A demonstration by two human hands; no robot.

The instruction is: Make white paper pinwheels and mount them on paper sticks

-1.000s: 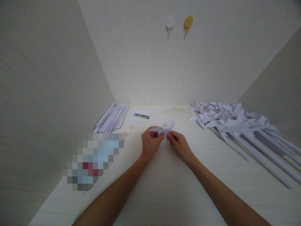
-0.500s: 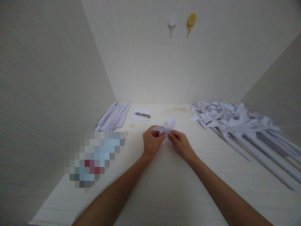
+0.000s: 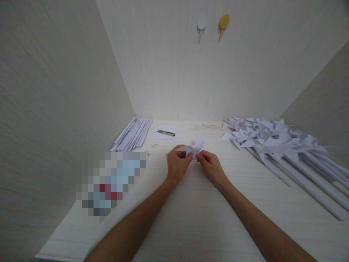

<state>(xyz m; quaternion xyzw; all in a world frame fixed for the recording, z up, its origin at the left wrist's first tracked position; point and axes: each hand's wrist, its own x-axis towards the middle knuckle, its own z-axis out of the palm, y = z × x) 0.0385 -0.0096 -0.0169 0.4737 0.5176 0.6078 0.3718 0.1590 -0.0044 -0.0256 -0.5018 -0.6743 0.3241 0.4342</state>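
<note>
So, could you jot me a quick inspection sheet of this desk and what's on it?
Surface: pale wood-grain table.
Job's things: small folded white paper piece, pinched by both hands.
Clutter: rolled white paper sticks; dark snips on a white sheet; heap of white paper pinwheels.
Grip: left hand and right hand shut on the paper.
Cables: nothing seen.
Surroundings: pale walls; white hook, yellow hook.

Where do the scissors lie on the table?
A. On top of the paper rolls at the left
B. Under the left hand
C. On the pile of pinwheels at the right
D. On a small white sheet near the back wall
D: the scissors rest on a small white sheet, beyond both hands, between the paper rolls and the pinwheels.
</note>
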